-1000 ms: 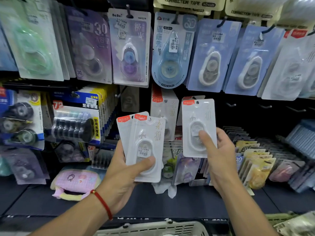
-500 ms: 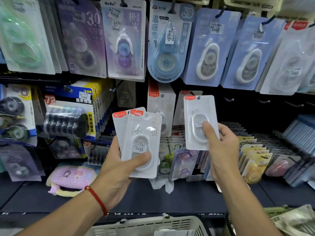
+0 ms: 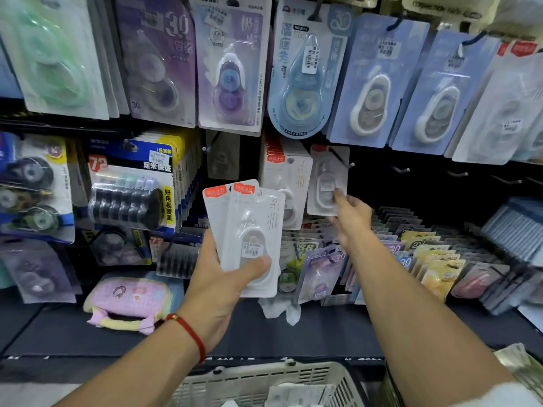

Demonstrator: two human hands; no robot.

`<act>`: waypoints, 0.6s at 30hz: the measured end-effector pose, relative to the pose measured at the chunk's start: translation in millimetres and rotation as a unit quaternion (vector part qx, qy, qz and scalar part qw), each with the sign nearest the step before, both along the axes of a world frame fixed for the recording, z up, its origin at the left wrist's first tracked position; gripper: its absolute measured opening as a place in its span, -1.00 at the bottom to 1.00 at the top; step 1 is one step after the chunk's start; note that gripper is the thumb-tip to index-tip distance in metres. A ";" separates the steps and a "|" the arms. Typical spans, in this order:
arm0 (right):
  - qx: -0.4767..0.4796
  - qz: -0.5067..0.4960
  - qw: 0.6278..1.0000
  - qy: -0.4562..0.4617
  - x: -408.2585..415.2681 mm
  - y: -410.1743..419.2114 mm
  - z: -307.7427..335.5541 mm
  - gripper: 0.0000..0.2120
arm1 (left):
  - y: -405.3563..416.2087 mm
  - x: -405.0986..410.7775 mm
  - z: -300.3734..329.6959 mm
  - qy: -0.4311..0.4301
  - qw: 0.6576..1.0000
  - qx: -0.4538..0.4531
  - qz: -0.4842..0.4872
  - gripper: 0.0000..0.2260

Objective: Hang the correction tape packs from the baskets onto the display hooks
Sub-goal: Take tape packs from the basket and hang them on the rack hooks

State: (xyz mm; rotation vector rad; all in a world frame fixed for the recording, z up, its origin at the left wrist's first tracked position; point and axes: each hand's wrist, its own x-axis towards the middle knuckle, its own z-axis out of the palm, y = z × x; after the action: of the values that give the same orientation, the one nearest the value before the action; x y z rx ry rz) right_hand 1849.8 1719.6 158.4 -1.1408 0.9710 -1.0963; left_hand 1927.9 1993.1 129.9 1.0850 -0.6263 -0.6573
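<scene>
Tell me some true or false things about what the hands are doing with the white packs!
1. The left hand holds two white correction tape packs. True.
2. The right hand is empty. False: it pinches a single white pack at a display hook.
3. A red string bracelet is on the left wrist. True.
4. The white basket sits above the hooks. False: it is low, below both arms.

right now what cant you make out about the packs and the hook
- Head view: whether the white pack in the right hand is threaded on the hook; motion blur.
- How many packs the left hand holds: they overlap.
- Basket contents: cut off by the bottom edge.
</scene>
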 end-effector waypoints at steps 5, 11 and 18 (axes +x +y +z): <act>0.058 0.034 0.998 0.016 0.3 -5.6 -5.2 -0.47 | -2.0 -0.8 -0.6 -0.002 1.000 -0.006 -0.018 -0.31; -0.118 0.192 0.974 0.040 -45.9 68.9 8.5 -0.82 | 0.5 2.4 6.6 -0.009 1.000 -0.003 -0.010 -0.28; -0.222 0.337 0.907 0.120 -59.1 142.6 8.7 -0.77 | 3.8 -3.3 13.8 -0.017 1.000 0.002 -0.025 -0.31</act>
State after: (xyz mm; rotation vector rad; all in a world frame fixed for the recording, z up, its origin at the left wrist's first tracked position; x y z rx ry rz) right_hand 1790.7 1862.2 167.1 -1.8444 0.4305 -0.6197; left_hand 1924.5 1996.9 143.7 1.0884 -0.6836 -0.6855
